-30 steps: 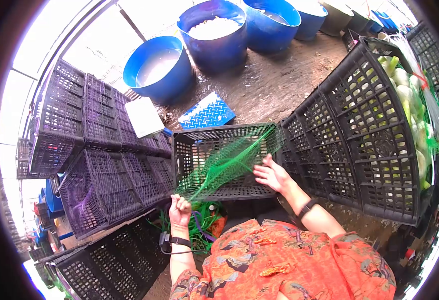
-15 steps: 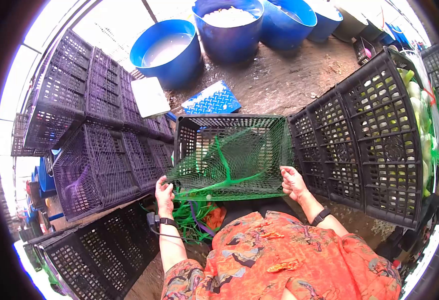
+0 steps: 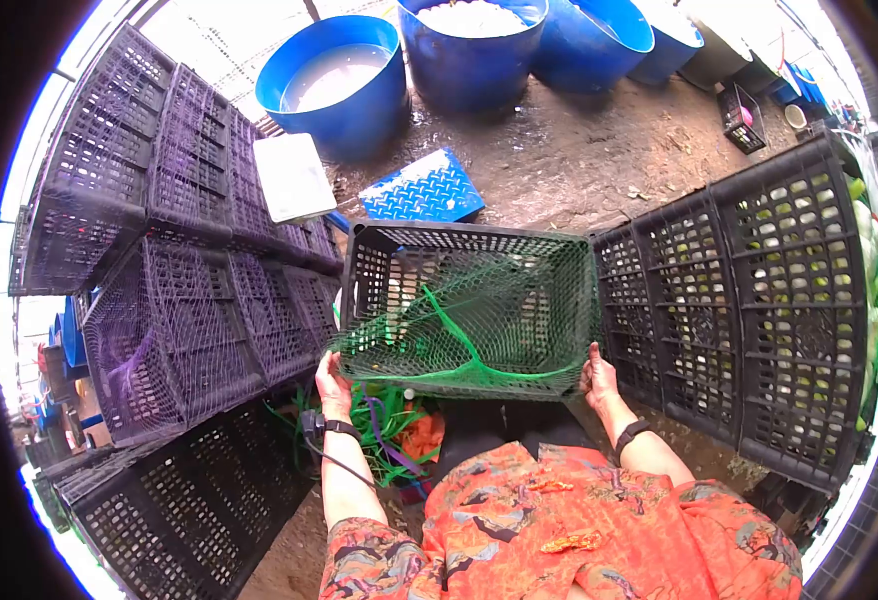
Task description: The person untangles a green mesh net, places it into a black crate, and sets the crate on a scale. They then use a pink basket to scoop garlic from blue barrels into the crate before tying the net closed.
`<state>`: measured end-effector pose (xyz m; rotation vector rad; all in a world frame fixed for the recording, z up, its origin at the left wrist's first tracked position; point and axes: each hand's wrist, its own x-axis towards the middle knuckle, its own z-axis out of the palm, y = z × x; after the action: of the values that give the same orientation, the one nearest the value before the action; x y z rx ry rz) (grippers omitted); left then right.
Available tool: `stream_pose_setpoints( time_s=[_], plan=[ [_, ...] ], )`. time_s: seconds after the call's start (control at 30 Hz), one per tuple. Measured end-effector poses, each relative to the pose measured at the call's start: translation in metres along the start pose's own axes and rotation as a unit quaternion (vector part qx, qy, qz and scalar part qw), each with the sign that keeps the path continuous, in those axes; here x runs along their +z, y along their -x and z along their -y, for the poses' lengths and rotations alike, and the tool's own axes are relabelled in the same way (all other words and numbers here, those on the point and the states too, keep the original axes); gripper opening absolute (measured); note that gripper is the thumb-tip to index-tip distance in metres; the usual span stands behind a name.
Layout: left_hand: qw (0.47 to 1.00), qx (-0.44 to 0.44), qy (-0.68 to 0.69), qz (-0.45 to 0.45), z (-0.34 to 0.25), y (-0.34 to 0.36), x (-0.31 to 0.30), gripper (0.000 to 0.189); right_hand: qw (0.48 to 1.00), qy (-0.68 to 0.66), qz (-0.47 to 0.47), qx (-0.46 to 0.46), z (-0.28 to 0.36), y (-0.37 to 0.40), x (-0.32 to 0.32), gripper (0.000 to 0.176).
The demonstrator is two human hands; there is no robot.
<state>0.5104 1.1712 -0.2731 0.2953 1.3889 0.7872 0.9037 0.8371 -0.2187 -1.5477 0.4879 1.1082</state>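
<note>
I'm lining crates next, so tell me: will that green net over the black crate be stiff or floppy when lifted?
Likely floppy: the green net sags into the black crate between the left hand and right hand. Probably very light, being thin open mesh. It may snag on the crate's perforated walls.

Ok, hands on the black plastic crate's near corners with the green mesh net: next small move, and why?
Probably push the green mesh net down into the black plastic crate: left hand and right hand pin its edge at the near corners, but it spans the opening above the floor.
</note>
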Motion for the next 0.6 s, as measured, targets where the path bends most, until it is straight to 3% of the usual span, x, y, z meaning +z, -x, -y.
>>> stream_pose_setpoints(
  time_s=[0.03,0.07,0.17,0.2,0.27,0.3,0.33,0.4,0.47,0.53,0.57,0.6],
  plan=[
    [0.998,0.045,-0.047,0.023,-0.004,-0.007,-0.002,0.025,0.998,0.009,-0.052,-0.023,0.001,-0.012,0.003,0.057],
    [0.971,0.142,-0.153,0.114,-0.009,-0.021,-0.004,0.03,0.993,0.018,-0.107,-0.047,-0.002,-0.029,-0.003,0.056],
    [0.956,-0.082,-0.23,0.16,-0.048,-0.031,0.015,0.04,0.991,0.057,-0.121,-0.019,0.011,-0.042,-0.018,0.047],
    [0.933,-0.116,-0.275,0.2,-0.061,-0.037,0.024,0.044,0.99,0.064,-0.122,-0.001,0.02,-0.041,-0.019,0.049],
    [0.933,-0.09,-0.278,0.212,-0.084,-0.009,0.072,0.043,0.988,0.052,-0.147,-0.002,0.055,-0.03,-0.021,0.054],
    [0.934,-0.074,-0.272,0.218,-0.09,0.015,0.099,0.036,0.957,0.139,-0.194,-0.166,0.064,-0.032,-0.017,0.051],
    [0.935,-0.071,-0.268,0.22,-0.088,0.012,0.101,0.036,0.89,0.221,-0.233,-0.324,0.072,-0.037,-0.014,0.049],
    [0.908,-0.019,-0.342,0.24,-0.081,0.004,0.097,0.023,0.713,0.353,-0.166,-0.582,0.136,0.019,0.073,0.04],
    [0.912,0.056,-0.374,0.161,-0.063,0.004,0.099,0.013,0.82,0.288,0.104,-0.483,0.163,0.037,0.155,0.028],
    [0.928,0.109,-0.351,0.056,-0.036,-0.01,0.093,0.01,0.761,0.446,0.263,-0.39,0.171,0.025,0.22,0.024],
    [0.95,0.143,-0.278,0.002,-0.034,0.008,0.108,0.01,0.598,0.584,0.278,-0.474,0.157,-0.007,0.234,0.032],
    [0.954,0.138,-0.266,-0.016,-0.032,0.003,0.103,0.017,0.511,0.665,0.308,-0.448,0.14,-0.034,0.245,0.046]
  ],
)
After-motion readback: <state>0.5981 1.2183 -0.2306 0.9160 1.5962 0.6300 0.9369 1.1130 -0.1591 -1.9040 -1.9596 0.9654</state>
